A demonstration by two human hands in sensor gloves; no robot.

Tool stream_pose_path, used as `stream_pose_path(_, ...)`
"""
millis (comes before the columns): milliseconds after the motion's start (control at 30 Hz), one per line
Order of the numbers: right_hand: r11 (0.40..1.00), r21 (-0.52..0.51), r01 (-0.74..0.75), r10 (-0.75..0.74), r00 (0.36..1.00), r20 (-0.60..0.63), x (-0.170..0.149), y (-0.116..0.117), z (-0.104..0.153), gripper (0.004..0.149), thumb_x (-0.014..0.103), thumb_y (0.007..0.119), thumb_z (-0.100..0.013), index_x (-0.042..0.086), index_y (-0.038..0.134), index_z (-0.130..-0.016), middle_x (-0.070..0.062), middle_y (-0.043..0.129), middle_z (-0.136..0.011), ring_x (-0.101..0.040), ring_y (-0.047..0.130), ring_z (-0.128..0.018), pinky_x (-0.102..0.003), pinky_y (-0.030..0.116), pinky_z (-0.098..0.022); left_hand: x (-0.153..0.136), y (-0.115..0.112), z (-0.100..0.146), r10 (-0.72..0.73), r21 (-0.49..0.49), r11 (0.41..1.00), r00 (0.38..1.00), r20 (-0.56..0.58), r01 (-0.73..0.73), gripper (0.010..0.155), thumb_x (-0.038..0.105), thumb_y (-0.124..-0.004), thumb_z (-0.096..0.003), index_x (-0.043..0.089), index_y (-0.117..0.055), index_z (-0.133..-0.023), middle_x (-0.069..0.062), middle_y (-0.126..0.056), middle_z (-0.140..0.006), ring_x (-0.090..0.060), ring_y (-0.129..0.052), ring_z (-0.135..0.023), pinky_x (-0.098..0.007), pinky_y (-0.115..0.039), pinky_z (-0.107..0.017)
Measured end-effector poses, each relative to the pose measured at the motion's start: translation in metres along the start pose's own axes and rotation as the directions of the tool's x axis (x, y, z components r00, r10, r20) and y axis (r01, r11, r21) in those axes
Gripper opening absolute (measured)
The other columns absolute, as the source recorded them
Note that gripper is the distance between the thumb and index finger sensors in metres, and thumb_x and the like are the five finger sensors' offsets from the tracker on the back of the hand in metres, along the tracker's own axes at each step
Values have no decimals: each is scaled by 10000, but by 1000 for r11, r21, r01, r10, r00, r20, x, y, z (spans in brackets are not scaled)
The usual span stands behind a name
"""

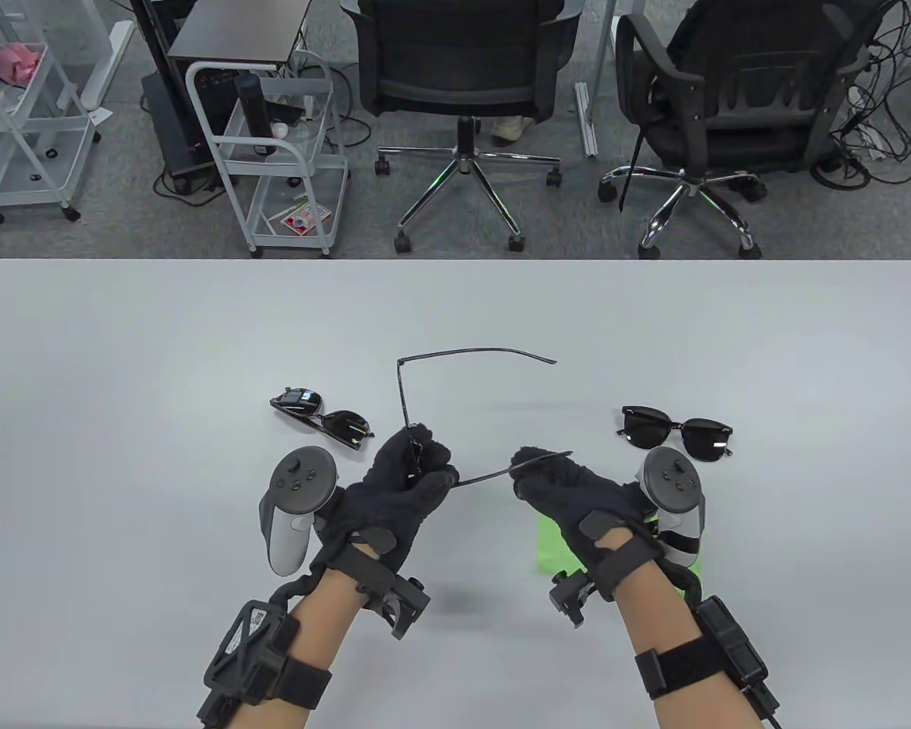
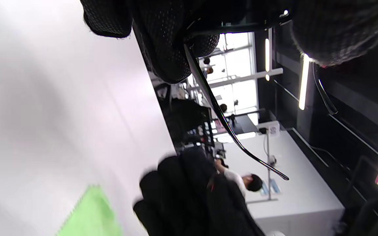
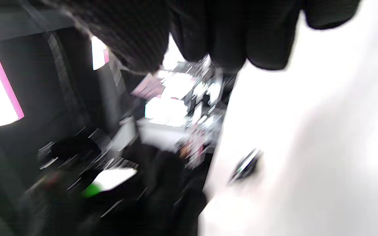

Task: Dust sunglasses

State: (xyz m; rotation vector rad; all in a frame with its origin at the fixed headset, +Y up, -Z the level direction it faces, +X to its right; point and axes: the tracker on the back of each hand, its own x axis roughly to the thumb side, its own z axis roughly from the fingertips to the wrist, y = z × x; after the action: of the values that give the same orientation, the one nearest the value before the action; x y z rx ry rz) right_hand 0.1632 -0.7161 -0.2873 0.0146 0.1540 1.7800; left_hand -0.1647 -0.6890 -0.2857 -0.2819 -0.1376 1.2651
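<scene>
Three pairs of sunglasses show on your table [image 1: 121, 342]. Your left hand [image 1: 402, 486] has its fingers curled round the front of the held pair [image 1: 404, 395], lifted off the tabletop and seen edge-on. One temple arm runs up from your knuckles and bends right, ending in a free tip above the table's middle. The other temple arm slants from your left fist toward your right hand [image 1: 569, 493] and crosses its fingertips [image 1: 535, 459]; whether those fingertips pinch the arm or only lie under it, you cannot tell from the table view. In the left wrist view the same thin arm [image 2: 228, 127] leaves your gloved fingers at the top edge and runs down to a free tip in the air, with your right hand below it, apart from that tip. The right wrist view is too blurred to settle the right hand's hold.

Just left of your left hand lies a folded pair [image 1: 323, 419], near your tracker. A second pair [image 1: 677, 433] lies lenses-up just above your right tracker, close to that hand. A green cloth [image 1: 553, 548] lies flat on the table under your right hand and wrist, partly hidden; it also shows at the bottom of the left wrist view.
</scene>
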Motion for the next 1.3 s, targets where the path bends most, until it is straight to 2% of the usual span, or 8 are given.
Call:
stream_pose_path(67,917,-65,-394,393,919,-24,6,-16,1,510,380,913,-414,16,925,-771,-247,970,-736,-460,1003,-548,-661,734,-458,-2,8,0,-71,50,996,997,-12,72,936,727,-777,-307,323,-406,-1064,143,-653,-1059,-98,-927,-933,-447,-648,-764)
stream_pose_path(200,323,129,-938,942,304,-144,11,-20,-3,576,560,830,-451,71,960,-726,-122,1074,-594,-306,1110,-400,-555,859,-400,-2,17,-1,-242,130,961,970,-29,244,936,722,-786,-304,322,-413,-1064,138,-659,-1057,-106,-933,-924,-455,-647,-760)
stream_pose_path(333,283,271,-920,956,249,-154,-6,-2,-9,679,613,835,-431,24,943,-751,-170,1060,-625,-357,1101,-424,-588,835,-405,1,15,-1,-358,164,919,933,-31,358,938,715,-795,-299,323,-419,-1063,135,-662,-1056,-111,-935,-923,-461,-646,-759)
stream_pose_path(500,30,391,-920,997,-1,-79,-17,16,-18,824,669,873,-375,14,807,-870,-180,941,-771,-382,1035,-569,-615,783,-479,7,9,0,-422,177,891,906,-12,417,938,702,-811,-293,324,-428,-1061,134,-666,-1054,-121,-934,-923,-471,-641,-758)
stream_pose_path(667,155,237,-959,982,175,65,-15,27,-23,557,383,989,-344,92,860,-800,-97,977,-712,-323,1043,-551,-594,772,-540,14,5,3,-553,236,810,833,5,537,938,697,-820,-286,327,-438,-1059,136,-675,-1051,-124,-939,-919,-476,-641,-757)
stream_pose_path(800,154,214,-965,976,183,122,-15,21,-24,444,316,991,-341,168,900,-750,-37,1006,-675,-280,1059,-528,-570,764,-570,22,2,7,-722,325,653,692,-4,684,937,691,-833,-275,332,-455,-1055,137,-690,-1044,-126,-949,-911,-479,-645,-755)
stream_pose_path(1067,940,33,-339,307,884,352,23,-17,-5,417,288,970,-346,206,901,-749,-11,1000,-726,-287,1053,-622,-619,717,-598,39,-19,14,-944,415,263,321,-77,871,941,687,-888,-234,328,-553,-1037,130,-778,-997,-126,-1007,-850,-472,-675,-734)
stream_pose_path(1300,992,-119,49,-16,965,261,27,-9,10,427,320,955,-378,181,873,-774,-66,981,-782,-300,1066,-649,-589,751,-578,51,-35,23,-971,482,166,228,-72,860,941,700,-893,-224,321,-583,-1027,121,-809,-972,-122,-1032,-812,-465,-693,-722)
